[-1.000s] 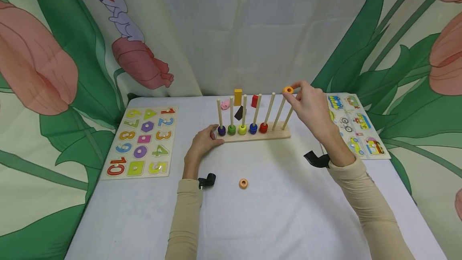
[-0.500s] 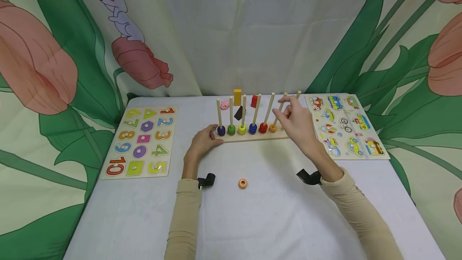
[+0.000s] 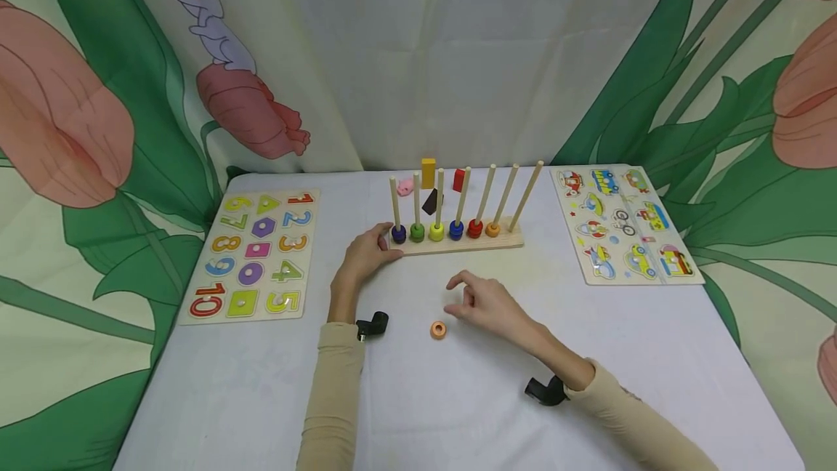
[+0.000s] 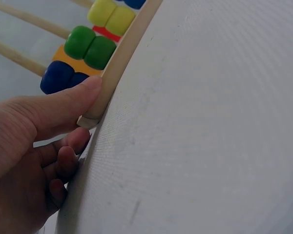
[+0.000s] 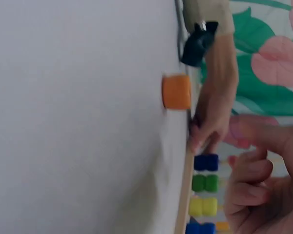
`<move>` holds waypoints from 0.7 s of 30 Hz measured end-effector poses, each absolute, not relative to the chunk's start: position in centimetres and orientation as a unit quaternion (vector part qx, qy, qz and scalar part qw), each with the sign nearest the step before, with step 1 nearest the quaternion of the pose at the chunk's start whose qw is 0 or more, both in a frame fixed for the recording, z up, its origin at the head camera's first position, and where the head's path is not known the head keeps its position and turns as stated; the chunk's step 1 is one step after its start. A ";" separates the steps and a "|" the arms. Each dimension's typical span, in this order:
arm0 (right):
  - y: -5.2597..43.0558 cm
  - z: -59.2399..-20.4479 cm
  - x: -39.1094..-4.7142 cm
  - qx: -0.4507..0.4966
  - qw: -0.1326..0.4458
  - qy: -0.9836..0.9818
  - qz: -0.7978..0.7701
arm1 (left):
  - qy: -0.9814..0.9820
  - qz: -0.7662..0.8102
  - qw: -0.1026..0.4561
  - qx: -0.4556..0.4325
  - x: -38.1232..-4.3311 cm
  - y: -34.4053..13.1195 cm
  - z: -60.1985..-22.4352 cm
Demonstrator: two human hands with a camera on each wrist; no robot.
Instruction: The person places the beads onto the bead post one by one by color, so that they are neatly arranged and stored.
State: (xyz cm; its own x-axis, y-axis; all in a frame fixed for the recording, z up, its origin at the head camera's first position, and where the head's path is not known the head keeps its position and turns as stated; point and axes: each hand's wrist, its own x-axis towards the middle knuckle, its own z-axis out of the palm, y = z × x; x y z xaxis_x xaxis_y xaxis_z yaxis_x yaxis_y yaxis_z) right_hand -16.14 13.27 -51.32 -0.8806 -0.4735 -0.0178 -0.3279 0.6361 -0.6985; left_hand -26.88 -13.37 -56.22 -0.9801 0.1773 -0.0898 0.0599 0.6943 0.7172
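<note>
A wooden peg stand with several upright pegs stands at the middle of the table. Dark blue, green, yellow, blue and red beads sit low on its pegs, with an orange bead to their right. The rightmost peg bears no bead. My left hand grips the base's left end, thumb on the front edge in the left wrist view. Holding nothing, my right hand hovers with thumb and index finger apart, just right of a loose orange bead.
Behind the stand lie a pink piece, a yellow block, a red block and a black piece. A number puzzle board lies at left, a vehicle puzzle board at right.
My right hand lowered an orange bead onto the sixth peg and let go. It then moved away from the stand, toward the loose orange bead. My left hand stayed on the base.
</note>
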 end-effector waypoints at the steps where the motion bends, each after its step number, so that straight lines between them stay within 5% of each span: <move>1: 13.0 -51.6 -15.8 -0.237 0.115 0.897 -0.353 | 0.917 0.386 0.075 0.065 -26.9 -13.4 -56.2; 10: 11.8 -52.8 -14.7 -0.304 0.150 0.897 -0.284 | 0.913 0.395 0.076 0.068 -26.9 -13.3 -56.1; 21: 13.4 -47.5 -17.8 -0.222 0.051 0.920 -0.317 | 0.914 0.395 0.078 0.060 -26.7 -13.3 -55.9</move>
